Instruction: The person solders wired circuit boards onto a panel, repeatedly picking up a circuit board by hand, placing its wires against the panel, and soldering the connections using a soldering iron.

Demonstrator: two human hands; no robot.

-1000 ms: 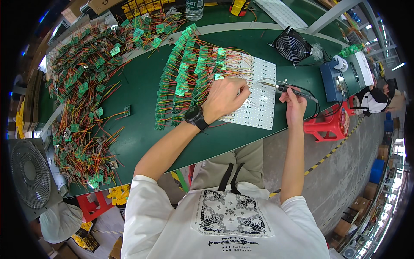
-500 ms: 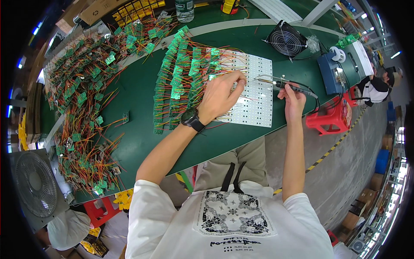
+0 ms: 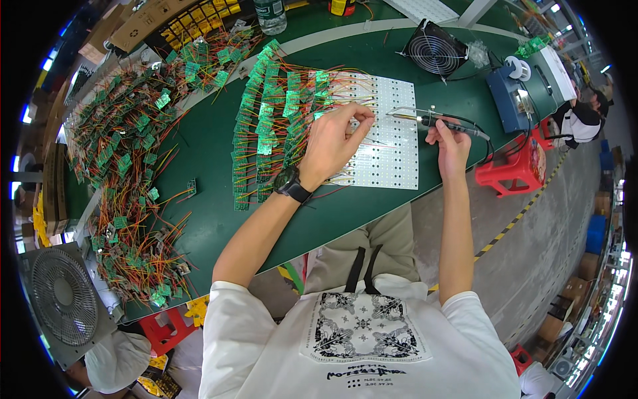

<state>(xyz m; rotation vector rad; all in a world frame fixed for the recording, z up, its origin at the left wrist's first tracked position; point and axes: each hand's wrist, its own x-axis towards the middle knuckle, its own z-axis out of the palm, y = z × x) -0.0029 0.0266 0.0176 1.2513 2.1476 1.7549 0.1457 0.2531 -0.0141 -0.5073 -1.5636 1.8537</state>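
My right hand (image 3: 450, 147) grips a soldering iron (image 3: 458, 126) with a dark handle and a thin metal tube running alongside its tip. The tip points left, over a white perforated-looking board (image 3: 392, 159) dotted with rows of small round spots. My left hand (image 3: 335, 139), a black watch (image 3: 292, 185) on its wrist, is over the board's left half with thumb and forefinger pinched together. Whatever lies between those fingertips is too small to make out. Rows of small green circuit boards (image 3: 266, 120) with red and yellow wires lie left of the white board, their wires reaching onto it.
A large heap of wired circuit boards (image 3: 126, 146) covers the table's left side. Beyond the iron are a black fan (image 3: 435, 53) and a blue soldering station (image 3: 508, 100) with a solder reel (image 3: 517, 68). A red stool (image 3: 512, 169) stands at right; another person (image 3: 585, 120) sits beyond.
The whole view has shifted slightly, with the table scene moving up and left. Both hands keep nearly the same pose over the board, and the iron stays in my right hand.
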